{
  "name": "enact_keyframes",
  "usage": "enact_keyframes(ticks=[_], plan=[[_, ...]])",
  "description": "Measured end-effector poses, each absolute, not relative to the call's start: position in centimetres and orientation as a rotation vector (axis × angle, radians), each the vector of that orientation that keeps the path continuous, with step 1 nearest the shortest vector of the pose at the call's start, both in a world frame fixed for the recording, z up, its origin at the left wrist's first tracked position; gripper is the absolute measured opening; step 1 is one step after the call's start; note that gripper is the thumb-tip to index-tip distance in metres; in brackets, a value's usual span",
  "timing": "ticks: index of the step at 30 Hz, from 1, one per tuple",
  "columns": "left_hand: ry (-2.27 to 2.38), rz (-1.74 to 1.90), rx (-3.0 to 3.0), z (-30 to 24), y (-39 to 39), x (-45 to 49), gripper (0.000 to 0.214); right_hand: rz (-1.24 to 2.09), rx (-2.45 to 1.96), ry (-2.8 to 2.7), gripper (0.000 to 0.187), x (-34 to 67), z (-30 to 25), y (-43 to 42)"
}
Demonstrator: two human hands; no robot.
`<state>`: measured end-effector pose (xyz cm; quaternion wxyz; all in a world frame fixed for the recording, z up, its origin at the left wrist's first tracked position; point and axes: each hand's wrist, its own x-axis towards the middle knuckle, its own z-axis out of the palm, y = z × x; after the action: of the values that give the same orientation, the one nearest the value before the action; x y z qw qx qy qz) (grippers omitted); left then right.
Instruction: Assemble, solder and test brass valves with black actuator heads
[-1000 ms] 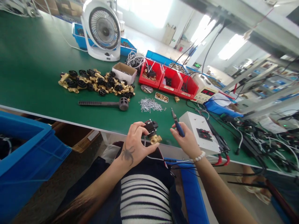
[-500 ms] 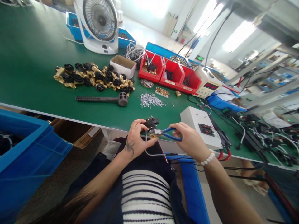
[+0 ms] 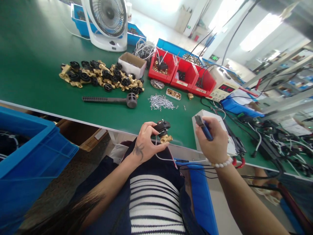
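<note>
Left hand: the left hand [image 3: 146, 143] grasps the part between thumb and fingers.
Part: a valve with a black round housing and a brass body [image 3: 163, 127], held by the desk's front edge above the lap, a thin pale cable hanging from it.
Right hand: the right hand [image 3: 212, 140] is clenched around blue-handled metal pliers [image 3: 205, 129], in front of a white metal box [image 3: 199, 114] and well apart from the valve.
Clips: a loose pile of silver wire clips [image 3: 160, 102] on the green-topped desk [image 3: 93, 117], beyond the valve.
Mallet: a dark grey mallet [image 3: 111, 100] lying left of the clips.
Brass heap: brass fittings with black round caps [image 3: 102, 75], behind the mallet.
Bins: three red plastic bins [image 3: 184, 83] in a row, behind the clips.
</note>
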<state>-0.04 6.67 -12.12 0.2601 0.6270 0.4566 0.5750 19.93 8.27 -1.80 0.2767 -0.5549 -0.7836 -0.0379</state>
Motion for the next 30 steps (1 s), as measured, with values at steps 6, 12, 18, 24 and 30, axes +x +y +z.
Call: enact_keyframes(ticks=[6,12,18,24,30], plan=[[1.236,1.558,1.719,-11.97,6.59,-0.13,0.037,0.042,-1.626,-2.431,0.021,20.27,-1.91,8.52],[1.241,1.539,1.734,-11.91,6.69,-0.24,0.036,-0.049,-1.546,-2.18,0.021,20.29,-2.27,8.57],[1.229,1.523,1.763,-11.73,6.75,-0.35,0.037,-0.049,-1.518,-2.271,0.02,20.11,-2.33,8.99],[1.226,1.519,1.764,-11.74,6.83,-0.3,0.039,0.003,-1.65,-2.499,0.022,20.18,-2.21,9.06],[1.235,1.518,1.733,-11.8,6.88,-0.38,0.037,-0.126,-1.496,-2.074,0.018,20.26,-1.93,8.87]])
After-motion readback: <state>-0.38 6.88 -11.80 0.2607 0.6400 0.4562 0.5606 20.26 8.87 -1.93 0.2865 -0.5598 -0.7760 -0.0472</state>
